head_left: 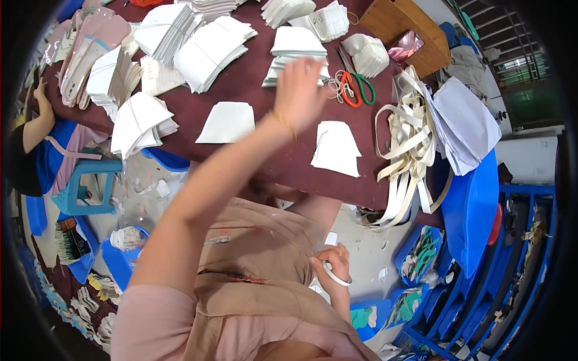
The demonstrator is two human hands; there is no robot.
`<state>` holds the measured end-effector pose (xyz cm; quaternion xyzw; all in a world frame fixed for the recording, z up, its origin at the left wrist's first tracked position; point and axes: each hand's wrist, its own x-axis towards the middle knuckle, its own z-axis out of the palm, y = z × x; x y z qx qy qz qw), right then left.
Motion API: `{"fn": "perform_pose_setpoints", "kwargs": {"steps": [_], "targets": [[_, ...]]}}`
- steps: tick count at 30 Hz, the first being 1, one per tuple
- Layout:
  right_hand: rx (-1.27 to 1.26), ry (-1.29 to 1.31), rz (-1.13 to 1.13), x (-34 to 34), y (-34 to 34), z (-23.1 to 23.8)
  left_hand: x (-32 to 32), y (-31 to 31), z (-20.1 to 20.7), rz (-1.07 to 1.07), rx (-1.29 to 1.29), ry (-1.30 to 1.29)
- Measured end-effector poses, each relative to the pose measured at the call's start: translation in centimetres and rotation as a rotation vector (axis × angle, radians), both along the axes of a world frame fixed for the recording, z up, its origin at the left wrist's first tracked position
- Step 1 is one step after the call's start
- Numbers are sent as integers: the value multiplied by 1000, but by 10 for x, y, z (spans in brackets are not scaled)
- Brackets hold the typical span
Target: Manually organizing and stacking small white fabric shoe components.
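Observation:
My left hand [301,90], smeared by motion, is over a stack of white cut fabric pieces [298,41] on the dark red table. Its fingers are too blurred to show any grip. Down by my lap, my right hand [338,265] is closed around a narrow white strip [344,282] that bends in a loop. Two flat white pieces lie apart on the near part of the table, a left piece [227,122] and a right piece [337,148]. Scissors [350,90] with orange and green handles rest right of my left hand.
Tied bundles of white pieces [214,51] crowd the table's far left. Cream straps [415,129] hang over its right edge beside white sheets [463,120]. A wooden box [400,27] stands far right. Blue bins [418,253] and a blue rack [500,265] stand below; another person's arm [39,123] shows left.

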<state>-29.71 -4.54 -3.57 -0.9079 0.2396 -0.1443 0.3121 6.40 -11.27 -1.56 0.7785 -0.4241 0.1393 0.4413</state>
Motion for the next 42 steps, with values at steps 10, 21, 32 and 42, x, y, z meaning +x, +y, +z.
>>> {"fn": "perform_pose_setpoints", "kwargs": {"steps": [10,21,32,42], "targets": [[359,-47,112,51,15,-1,169,-42,17,-133,715,293],[245,-69,276,73,12,-1,81,2,10,70,405,4],[138,-86,276,100,2,28,124,4,23,-30,438,-194],[167,-224,164,160,-17,56,55,0,0,-44,-56,370]]}}
